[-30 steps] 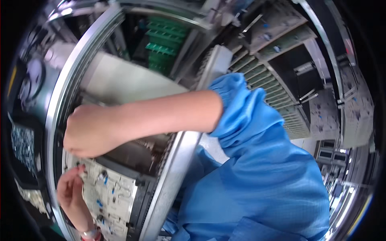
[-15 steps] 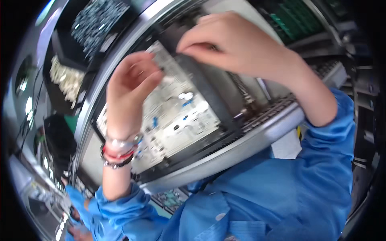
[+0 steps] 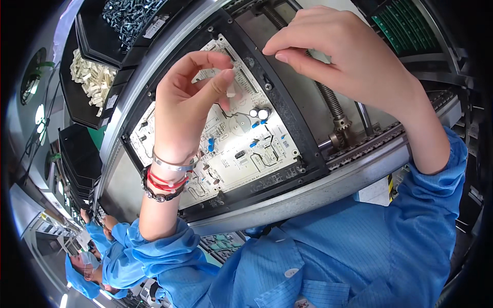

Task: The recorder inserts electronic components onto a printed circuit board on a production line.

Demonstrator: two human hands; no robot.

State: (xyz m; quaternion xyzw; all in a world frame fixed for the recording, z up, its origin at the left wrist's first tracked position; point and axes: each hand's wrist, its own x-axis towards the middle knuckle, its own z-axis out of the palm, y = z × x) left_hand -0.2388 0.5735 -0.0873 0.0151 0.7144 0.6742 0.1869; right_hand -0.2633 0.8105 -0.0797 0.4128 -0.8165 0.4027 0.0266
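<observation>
My left hand (image 3: pixel 187 97) is over the left part of a white circuit board (image 3: pixel 231 169), its fingers curled and its thumb close to the index finger. A small whitish piece (image 3: pixel 230 90) shows by these fingertips; whether it is held or sits on the board, I cannot tell. Higher up and to the right, my right hand (image 3: pixel 341 56) hovers past the board's frame, thumb and index tips a little apart with nothing visible between them. The board lies in a black frame (image 3: pixel 280 110). On it stand two round capacitors (image 3: pixel 263 114) and several blue components (image 3: pixel 211 144).
At the upper left are black bins of dark small parts (image 3: pixel 131 20) and cream-white connectors (image 3: pixel 92 82). A metal rail with a chain (image 3: pixel 359 149) runs along the near side, beside a threaded shaft (image 3: pixel 326 97). Green boards (image 3: pixel 403 25) stand upper right. Another person (image 3: pixel 97 267) is lower left.
The view has shifted and sharpened. My right hand has moved right, farther from the left hand. My left hand has also moved right and slightly up over the board, its thumb nearer the index finger.
</observation>
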